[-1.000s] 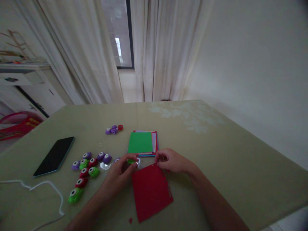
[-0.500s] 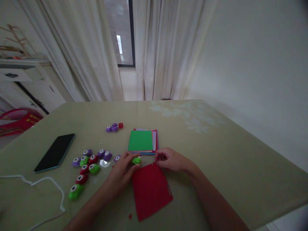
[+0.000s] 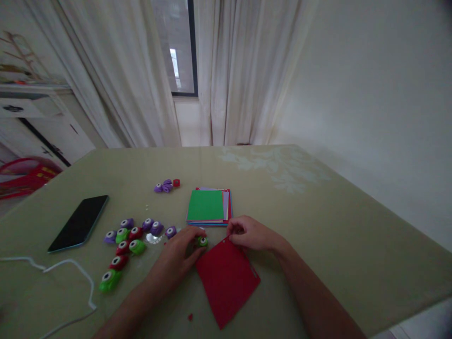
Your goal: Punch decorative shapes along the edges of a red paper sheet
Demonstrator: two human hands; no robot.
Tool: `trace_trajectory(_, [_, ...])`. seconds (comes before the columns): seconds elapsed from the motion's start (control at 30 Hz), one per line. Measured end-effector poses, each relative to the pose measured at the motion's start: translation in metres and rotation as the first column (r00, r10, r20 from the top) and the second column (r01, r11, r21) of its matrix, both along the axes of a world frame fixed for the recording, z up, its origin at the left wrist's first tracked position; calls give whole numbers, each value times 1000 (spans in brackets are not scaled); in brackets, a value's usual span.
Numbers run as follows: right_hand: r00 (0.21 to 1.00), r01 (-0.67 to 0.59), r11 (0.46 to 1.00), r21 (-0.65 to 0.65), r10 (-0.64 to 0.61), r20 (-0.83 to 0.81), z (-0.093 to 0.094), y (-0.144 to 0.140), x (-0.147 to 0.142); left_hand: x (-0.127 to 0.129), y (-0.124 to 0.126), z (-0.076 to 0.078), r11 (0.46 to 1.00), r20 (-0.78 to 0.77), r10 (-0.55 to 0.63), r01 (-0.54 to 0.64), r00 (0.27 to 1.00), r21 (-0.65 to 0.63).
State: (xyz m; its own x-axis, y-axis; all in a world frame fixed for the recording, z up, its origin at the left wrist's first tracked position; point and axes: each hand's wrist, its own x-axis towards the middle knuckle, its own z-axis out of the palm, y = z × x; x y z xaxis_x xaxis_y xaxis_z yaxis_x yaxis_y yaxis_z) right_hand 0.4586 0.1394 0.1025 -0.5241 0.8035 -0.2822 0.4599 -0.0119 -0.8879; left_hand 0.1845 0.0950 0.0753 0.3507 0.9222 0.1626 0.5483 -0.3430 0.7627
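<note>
1. Red paper sheet (image 3: 229,280), near side of worktop (image 3: 328,235), has rotated since the earlier frame.
2. Your right hand (image 3: 249,233) pinches its far corner.
3. Your left hand (image 3: 182,246) grips a green craft punch (image 3: 202,242) beside it.

Paper sheet (image 3: 229,278): red
Held punch (image 3: 202,242): green
Paper stack (image 3: 205,205): green on top
Counter (image 3: 328,235): yellowish green, pale leaf pattern

Curtains (image 3: 141,70) and a cabinet (image 3: 63,127) suggest a home.
</note>
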Motion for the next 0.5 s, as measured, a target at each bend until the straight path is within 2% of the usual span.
trace_trajectory(0.5, [996, 93, 983, -158, -95, -1, -4, 0, -7, -2, 3, 5, 998, 10, -59, 59, 998, -31])
